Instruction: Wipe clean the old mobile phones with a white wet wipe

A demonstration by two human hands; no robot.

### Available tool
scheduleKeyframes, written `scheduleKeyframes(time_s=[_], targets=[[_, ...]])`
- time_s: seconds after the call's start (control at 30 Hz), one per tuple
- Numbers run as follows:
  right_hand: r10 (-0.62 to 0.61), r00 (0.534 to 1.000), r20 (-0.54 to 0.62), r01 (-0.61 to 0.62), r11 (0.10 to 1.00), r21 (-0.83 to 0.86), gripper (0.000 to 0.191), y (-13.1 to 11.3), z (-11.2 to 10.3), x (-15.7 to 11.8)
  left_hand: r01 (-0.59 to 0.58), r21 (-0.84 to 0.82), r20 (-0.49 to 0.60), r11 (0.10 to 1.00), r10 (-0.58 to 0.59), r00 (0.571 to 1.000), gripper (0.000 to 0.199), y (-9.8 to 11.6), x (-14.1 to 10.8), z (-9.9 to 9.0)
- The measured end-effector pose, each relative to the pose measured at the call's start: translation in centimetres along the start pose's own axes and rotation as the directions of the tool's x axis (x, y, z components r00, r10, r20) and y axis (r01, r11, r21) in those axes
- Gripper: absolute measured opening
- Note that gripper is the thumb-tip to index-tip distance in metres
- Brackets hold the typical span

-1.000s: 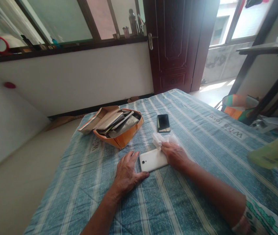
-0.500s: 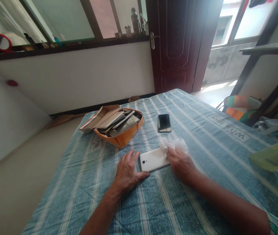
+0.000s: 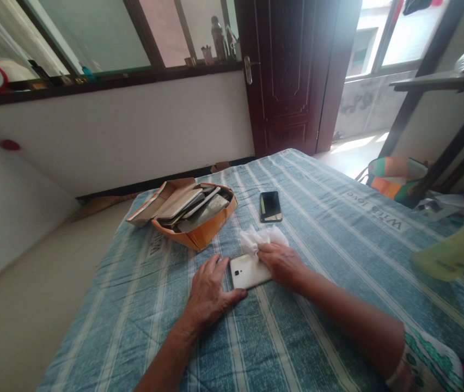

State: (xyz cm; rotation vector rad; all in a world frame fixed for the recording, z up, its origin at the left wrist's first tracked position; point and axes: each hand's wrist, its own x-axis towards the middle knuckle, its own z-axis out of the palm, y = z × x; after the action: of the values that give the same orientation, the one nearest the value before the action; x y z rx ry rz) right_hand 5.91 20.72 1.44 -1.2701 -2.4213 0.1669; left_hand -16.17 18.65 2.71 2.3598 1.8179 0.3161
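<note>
head view, right grip pinching tissue, left grip spread beside white phone, box, dark phone beyond

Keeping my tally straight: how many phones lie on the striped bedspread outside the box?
2: the white phone, by the left hand and partly covered by the right hand; the black phone, right of the orange box. Others may be hidden.

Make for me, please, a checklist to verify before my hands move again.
1. White rectangular smartphone lies camera side up on the blue striped fabric: ok.
2. Left hand presses its camera end firmly: cannot tell, though placed around that end.
3. Right hand holds the crumpled white tissue-like sheet: ok.
4. Black rectangular smartphone lies apart from both hands: ok.
5. Orange cardboard box is closed: not ok, its lid is open.
</note>
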Motion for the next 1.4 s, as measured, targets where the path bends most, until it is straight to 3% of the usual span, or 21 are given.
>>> scheduleKeyframes(time_s=[0.13,0.23,0.37,0.53,0.7,0.83,0.97,1.2,1.3,1.4], targets=[[0.191,0.98,-0.058,-0.187,0.981,0.059,0.027,3.3,-0.5,-0.9,-0.019,-0.015,0.009,1.0,0.02,1.0,0.078,0.4,0.0,-0.5],[0.267,0.959,-0.094,-0.254,0.959,0.126,0.026,4.7,-0.5,-1.1,-0.12,-0.037,0.011,0.992,0.121,0.993,0.077,0.5,0.3,-0.9],[0.262,0.957,-0.122,-0.239,0.955,0.179,0.025,5.1,-0.6,-1.1,-0.259,-0.088,0.026,0.962,0.262,0.965,0.066,0.7,0.7,-1.2],[0.231,0.966,-0.119,-0.207,0.96,0.188,0.025,4.9,-0.9,-1.3,-0.36,-0.087,-0.023,0.929,0.36,0.933,0.049,1.2,0.7,-1.5],[0.219,0.961,-0.171,-0.179,0.958,0.223,0.025,4.8,-1.1,-1.5,-0.395,-0.062,0.0,0.916,0.396,0.918,0.021,1.7,0.3,-2.2],[0.2,0.946,-0.253,-0.134,0.957,0.257,0.027,4.3,-1.3,-1.6,-0.387,-0.035,0.037,0.922,0.388,0.921,0.016,1.8,0.1,-2.8],[0.126,0.919,-0.373,-0.042,0.973,0.225,0.03,3.2,-1.7,-1.8,-0.39,-0.046,0.061,0.92,0.392,0.918,0.021,1.9,0.0,-3.3],[-0.152,0.839,-0.523,0.236,0.967,0.097,0.03,-0.5,-2.0,-2.0,-0.379,-0.073,0.06,0.923,0.383,0.922,0.032,2.1,0.1,-3.5],[-0.246,0.818,-0.52,0.32,0.946,0.057,0.029,-2.5,-1.8,-1.7,-0.363,-0.121,0.034,0.924,0.37,0.929,0.032,1.9,0.1,-3.2],[-0.327,0.827,-0.457,0.37,0.929,0.006,0.032,-3.6,-1.8,-1.3,-0.383,-0.187,-0.009,0.905,0.388,0.922,0.033,1.7,0.1,-2.9]])
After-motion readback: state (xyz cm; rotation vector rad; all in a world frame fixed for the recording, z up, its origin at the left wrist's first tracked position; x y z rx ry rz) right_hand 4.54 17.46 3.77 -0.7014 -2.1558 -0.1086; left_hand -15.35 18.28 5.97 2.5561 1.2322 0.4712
